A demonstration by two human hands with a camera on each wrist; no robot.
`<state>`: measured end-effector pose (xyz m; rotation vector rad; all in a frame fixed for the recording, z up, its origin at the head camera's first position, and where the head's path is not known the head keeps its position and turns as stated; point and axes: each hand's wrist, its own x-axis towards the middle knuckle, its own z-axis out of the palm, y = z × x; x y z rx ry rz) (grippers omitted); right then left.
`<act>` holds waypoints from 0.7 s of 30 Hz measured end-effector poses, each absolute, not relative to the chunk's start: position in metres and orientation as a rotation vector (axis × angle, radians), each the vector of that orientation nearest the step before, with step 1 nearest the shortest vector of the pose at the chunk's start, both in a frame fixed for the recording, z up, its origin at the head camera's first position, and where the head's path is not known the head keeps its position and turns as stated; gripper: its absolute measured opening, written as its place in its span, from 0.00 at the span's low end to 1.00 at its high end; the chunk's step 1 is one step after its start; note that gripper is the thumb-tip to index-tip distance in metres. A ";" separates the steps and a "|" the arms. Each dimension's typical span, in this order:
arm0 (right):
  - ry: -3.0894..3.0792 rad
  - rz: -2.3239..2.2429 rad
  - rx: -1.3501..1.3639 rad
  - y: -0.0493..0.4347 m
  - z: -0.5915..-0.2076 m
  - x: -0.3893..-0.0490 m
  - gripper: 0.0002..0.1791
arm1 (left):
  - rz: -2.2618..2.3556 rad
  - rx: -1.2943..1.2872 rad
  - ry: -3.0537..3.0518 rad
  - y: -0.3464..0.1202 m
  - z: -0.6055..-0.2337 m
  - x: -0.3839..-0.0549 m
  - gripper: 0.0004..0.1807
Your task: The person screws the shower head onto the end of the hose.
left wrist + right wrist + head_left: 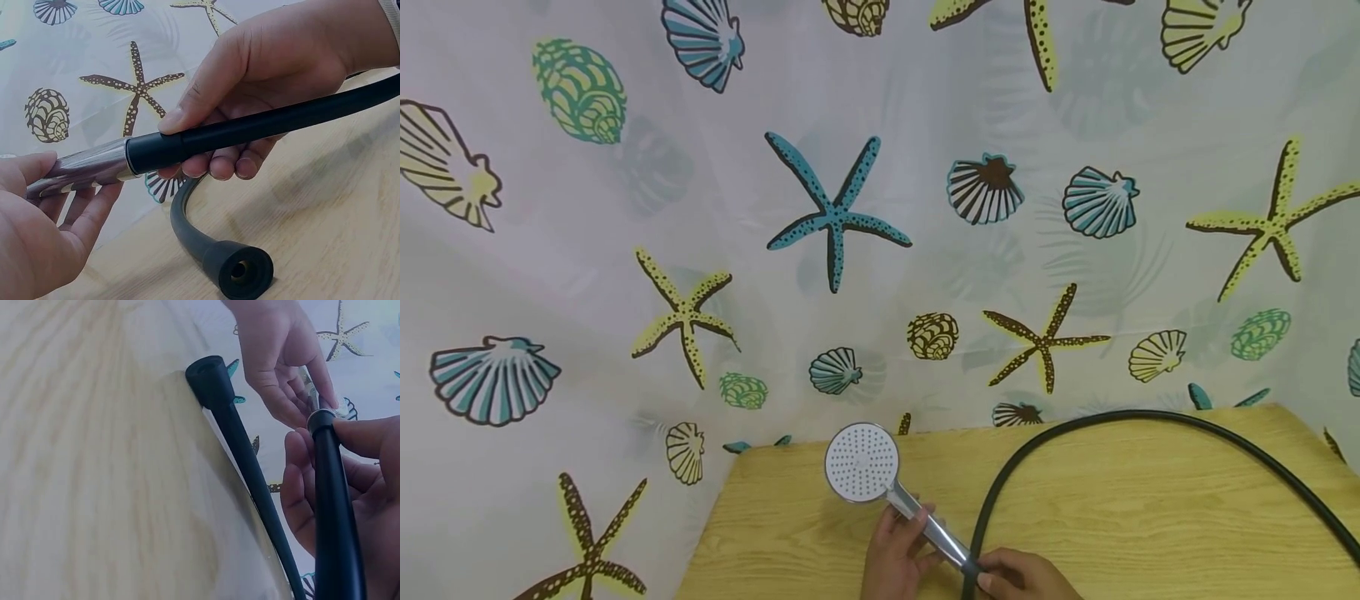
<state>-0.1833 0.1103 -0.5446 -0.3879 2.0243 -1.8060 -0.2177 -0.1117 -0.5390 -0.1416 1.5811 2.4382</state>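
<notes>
A chrome shower head (pixel 861 462) with a white nozzle face tilts up to the left over the table. My left hand (pixel 898 550) grips its handle (pixel 87 165), thumb on one side and fingers on the other. At the handle's lower end sits the collar (pixel 153 152) of a black shower hose (pixel 1120 414), lined up with the chrome and meeting its rim. My right hand (pixel 1026 575) pinches this collar, thumb on top and fingertips beneath. The joint inside the collar is hidden. Seen in the left wrist view, the hose's other end (pixel 247 269) has an open socket.
A light wooden table (pixel 790 492) lies under both hands. Behind and beside it hangs a white curtain (pixel 910 100) printed with shells and starfish. From my right hand the hose arches over the table and off to the right.
</notes>
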 end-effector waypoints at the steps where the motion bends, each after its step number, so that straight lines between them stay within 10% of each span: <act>1: 1.993 -1.825 -0.384 0.111 -0.545 -0.183 0.21 | 2.439 -0.136 1.576 -0.112 -0.539 -0.217 0.36; 21: 1.663 -1.956 -0.381 0.118 -0.550 -0.183 0.20 | 2.410 0.012 1.500 -0.117 -0.530 -0.216 0.25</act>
